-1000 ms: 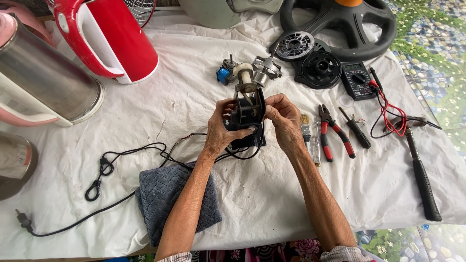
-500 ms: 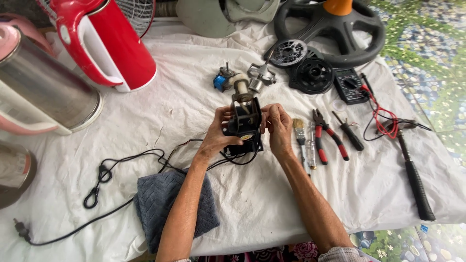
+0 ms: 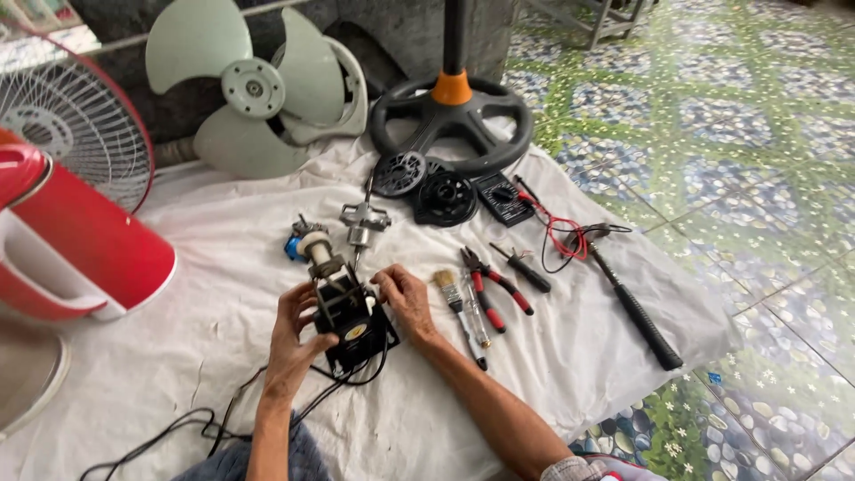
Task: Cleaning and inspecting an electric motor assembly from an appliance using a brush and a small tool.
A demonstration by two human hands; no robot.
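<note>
I see the small black fan motor held up between my 2 hands over the white cloth, its pale shaft end tilted up and away from me. My left hand is clamped on the motor's left side, fingers curled round the black frame. My right hand grips the right side, thumb and fingertips pressed against the housing. The motor's black cable trails from under it, down past my left wrist toward the near edge of the cloth.

Just beyond the motor lie a small blue part and a metal shaft piece. Just right of my right hand lies a paintbrush, then red-handled pliers, then a dark screwdriver. Further right, a black-handled hammer lies slantwise, and a multimeter with red leads sits beyond it. Well beyond both hands are 2 black round covers, the black fan base with an orange collar, and pale green fan blades. Far left of my left hand stands a red fan housing with a wire grille behind it.
</note>
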